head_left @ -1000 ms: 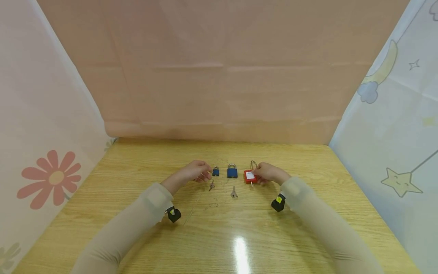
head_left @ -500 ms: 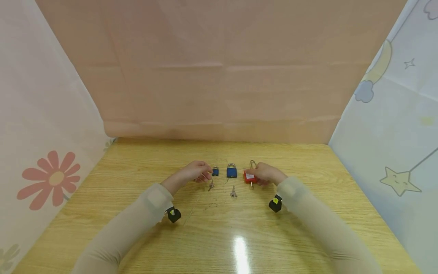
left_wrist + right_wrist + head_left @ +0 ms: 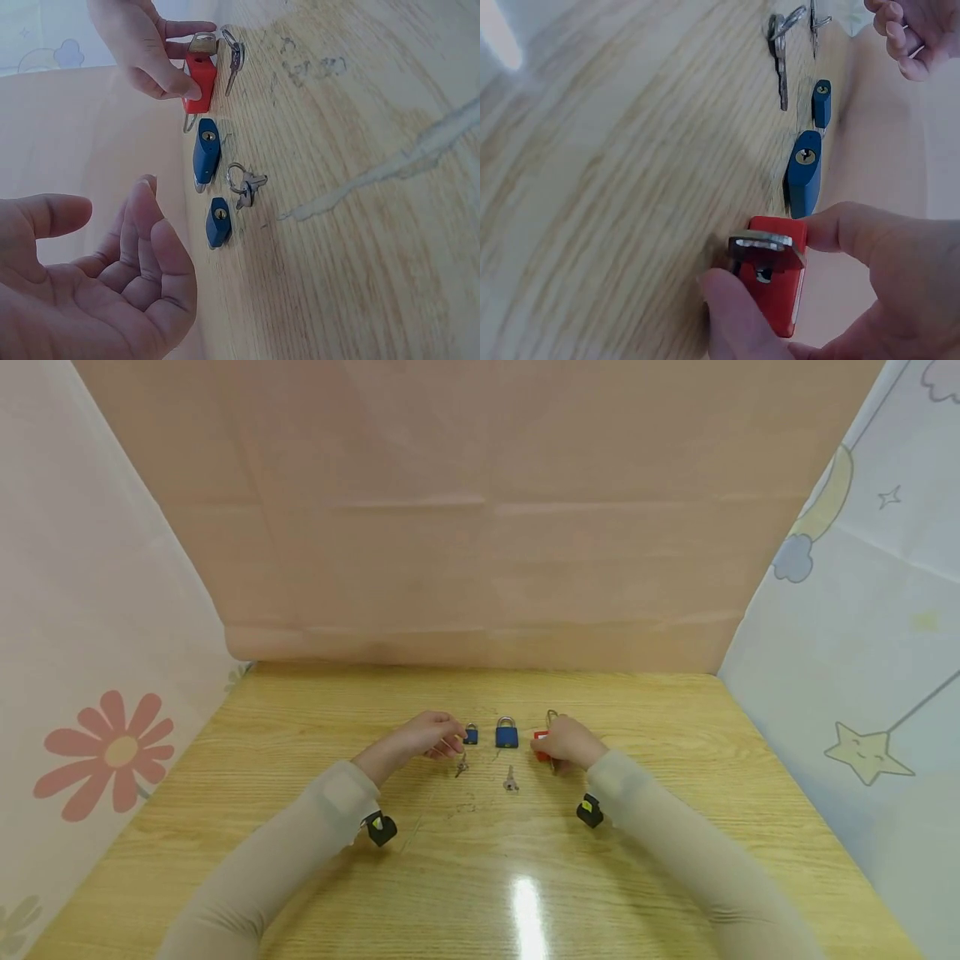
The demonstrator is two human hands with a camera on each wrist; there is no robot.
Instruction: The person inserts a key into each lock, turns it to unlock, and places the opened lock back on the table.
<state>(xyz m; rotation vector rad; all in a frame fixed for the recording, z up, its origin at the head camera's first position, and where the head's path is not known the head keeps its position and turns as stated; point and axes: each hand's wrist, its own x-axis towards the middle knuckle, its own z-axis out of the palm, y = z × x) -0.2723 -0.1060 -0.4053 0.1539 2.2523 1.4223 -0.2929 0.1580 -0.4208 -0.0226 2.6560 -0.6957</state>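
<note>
My right hand (image 3: 572, 742) grips a red padlock (image 3: 777, 304) with a white label, its thumb and fingers around the body. A key (image 3: 763, 241) sits in the lock's keyhole, and the shackle (image 3: 552, 716) points away from me. Palm up and fingers loosely bent, my left hand (image 3: 97, 292) holds nothing, beside the small blue padlock (image 3: 470, 737). Between the hands stands a larger blue padlock (image 3: 507, 737). Both blue padlocks show bare brass keyholes in the wrist views.
Two loose sets of keys lie on the wooden table (image 3: 420, 893): one ringed pair (image 3: 461, 767) near the small padlock, another bunch (image 3: 511, 781) in front of the larger one. A pinkish cloth (image 3: 480, 568) hangs behind, with patterned cloths at both sides.
My right hand has moved slightly left and further over the red padlock, covering more of it and its label. The left hand has stayed in place.
</note>
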